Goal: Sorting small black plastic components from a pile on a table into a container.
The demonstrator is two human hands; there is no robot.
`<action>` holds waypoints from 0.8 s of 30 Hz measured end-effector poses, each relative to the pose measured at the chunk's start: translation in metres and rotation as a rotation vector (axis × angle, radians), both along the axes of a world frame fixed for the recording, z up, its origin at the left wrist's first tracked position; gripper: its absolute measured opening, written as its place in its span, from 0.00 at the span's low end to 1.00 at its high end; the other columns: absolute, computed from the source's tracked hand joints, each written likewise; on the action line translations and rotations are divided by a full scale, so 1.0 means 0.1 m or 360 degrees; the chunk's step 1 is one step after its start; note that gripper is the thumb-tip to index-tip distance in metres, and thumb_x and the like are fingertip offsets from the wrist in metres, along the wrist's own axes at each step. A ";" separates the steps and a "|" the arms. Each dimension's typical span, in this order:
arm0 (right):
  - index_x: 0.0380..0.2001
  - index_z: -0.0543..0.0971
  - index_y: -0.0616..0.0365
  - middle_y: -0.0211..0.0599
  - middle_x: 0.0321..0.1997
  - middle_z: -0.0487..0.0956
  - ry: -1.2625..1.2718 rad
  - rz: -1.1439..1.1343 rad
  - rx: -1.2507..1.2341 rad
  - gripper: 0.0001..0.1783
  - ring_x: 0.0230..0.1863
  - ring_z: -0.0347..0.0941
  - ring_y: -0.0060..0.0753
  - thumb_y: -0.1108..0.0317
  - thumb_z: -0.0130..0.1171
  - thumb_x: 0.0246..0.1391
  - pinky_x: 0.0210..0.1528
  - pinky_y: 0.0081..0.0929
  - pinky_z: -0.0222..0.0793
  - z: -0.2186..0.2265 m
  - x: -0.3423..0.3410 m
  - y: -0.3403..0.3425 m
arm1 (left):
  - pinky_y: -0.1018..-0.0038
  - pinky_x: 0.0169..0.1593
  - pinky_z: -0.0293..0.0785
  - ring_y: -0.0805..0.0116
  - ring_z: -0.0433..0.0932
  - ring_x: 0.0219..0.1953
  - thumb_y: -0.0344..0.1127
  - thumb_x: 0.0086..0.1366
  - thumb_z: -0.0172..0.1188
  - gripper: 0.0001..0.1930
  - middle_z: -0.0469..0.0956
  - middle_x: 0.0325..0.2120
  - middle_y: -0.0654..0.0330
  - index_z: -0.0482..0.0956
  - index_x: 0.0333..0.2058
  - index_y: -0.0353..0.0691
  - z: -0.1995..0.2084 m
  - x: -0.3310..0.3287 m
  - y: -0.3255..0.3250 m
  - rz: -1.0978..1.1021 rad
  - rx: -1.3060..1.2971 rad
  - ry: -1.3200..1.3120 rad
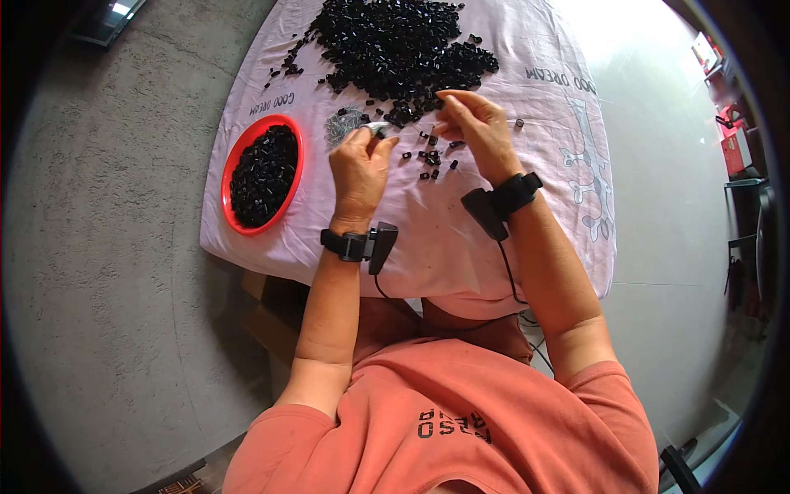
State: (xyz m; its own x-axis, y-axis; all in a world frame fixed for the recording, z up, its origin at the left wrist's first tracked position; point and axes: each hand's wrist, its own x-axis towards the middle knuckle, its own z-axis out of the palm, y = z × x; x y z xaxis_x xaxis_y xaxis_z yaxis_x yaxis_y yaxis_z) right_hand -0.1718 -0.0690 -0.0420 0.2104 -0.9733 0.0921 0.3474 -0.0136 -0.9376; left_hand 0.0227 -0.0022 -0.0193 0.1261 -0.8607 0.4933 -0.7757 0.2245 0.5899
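Observation:
My left hand (360,174) is closed in a pinch beside a small heap of thin silver metal pieces (341,125). A pale, shiny bit and something dark show at its fingertips; what it grips is too small to name. My right hand (485,140) is at the near edge of a large pile of small black plastic pieces (395,45). Its fingers are bent and apart, with nothing plainly held. Several loose black pieces (432,156) lie on the cloth between my hands. A red round basin (299,169) holding many black pieces stands to the left.
A pale pink printed cloth (428,235) covers the table. Black straps with boxes (360,245) and trailing cables are on both my wrists. A dark flat device (107,20) lies at the far left, and red and dark items (736,152) stand at the right.

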 end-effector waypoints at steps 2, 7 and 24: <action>0.51 0.80 0.60 0.36 0.37 0.83 0.0000 -0.0134 0.0026 0.15 0.31 0.81 0.23 0.64 0.56 0.67 0.36 0.19 0.79 -0.02 -0.07 -0.08 | 0.74 0.28 0.70 0.77 0.73 0.23 0.32 0.62 0.68 0.08 0.80 0.22 0.56 0.83 0.34 0.33 -0.01 0.17 0.02 0.0128 -0.0038 -0.0079; 0.46 0.82 0.61 0.35 0.34 0.83 0.0004 -0.0318 0.0092 0.12 0.29 0.80 0.21 0.66 0.57 0.66 0.33 0.17 0.77 -0.05 -0.22 -0.17 | 0.64 0.29 0.73 0.56 0.81 0.24 0.32 0.61 0.67 0.07 0.81 0.25 0.50 0.82 0.29 0.33 0.05 0.61 0.13 0.0362 -0.0144 -0.0102; 0.42 0.83 0.58 0.32 0.35 0.84 0.0510 -0.0128 -0.0127 0.09 0.33 0.82 0.22 0.67 0.62 0.62 0.34 0.18 0.76 -0.15 -0.21 -0.20 | 0.61 0.40 0.76 0.54 0.82 0.32 0.29 0.53 0.66 0.13 0.82 0.33 0.51 0.82 0.38 0.35 -0.29 1.58 0.36 0.1132 0.0050 -0.0332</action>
State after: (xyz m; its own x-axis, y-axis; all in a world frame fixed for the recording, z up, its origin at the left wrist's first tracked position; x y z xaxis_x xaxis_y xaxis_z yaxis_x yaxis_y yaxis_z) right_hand -0.1931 -0.0887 -0.0565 0.1637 -0.9804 0.1100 0.0301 -0.1065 -0.9939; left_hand 0.1808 0.0334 -0.0484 0.5647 -0.6202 0.5444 -0.8241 -0.3886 0.4121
